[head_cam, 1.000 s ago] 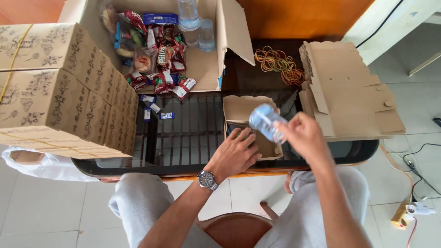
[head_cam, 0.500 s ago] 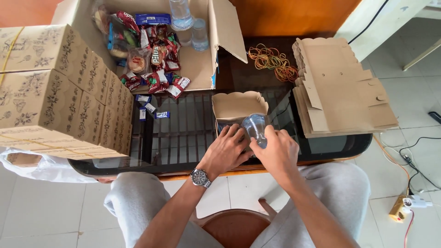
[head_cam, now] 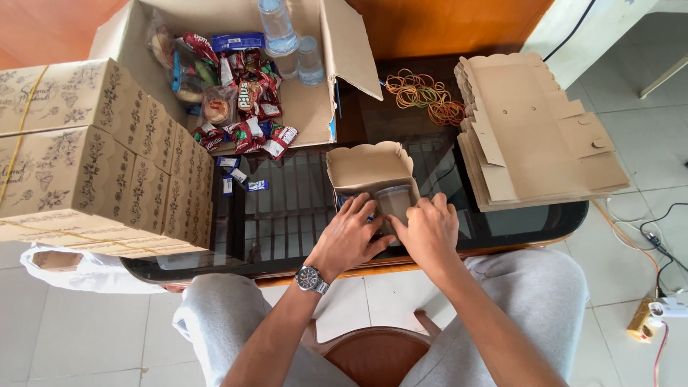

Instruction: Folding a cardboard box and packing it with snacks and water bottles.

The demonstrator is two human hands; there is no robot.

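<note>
While both hands press in at the near edge of the dark glass bench (head_cam: pixel 287 215), a small clear plastic cup (head_cam: pixel 395 201) sits inside the open kraft box (head_cam: pixel 369 168), directly between them. The left hand (head_cam: pixel 351 236) lies with fingers spread along the box's near left side; the right hand (head_cam: pixel 428 231) curls its fingers against the cup and the box's right side. Flat box blanks (head_cam: pixel 537 129) are stacked just to the right, with rubber bands (head_cam: pixel 426 93) beyond them.
</note>
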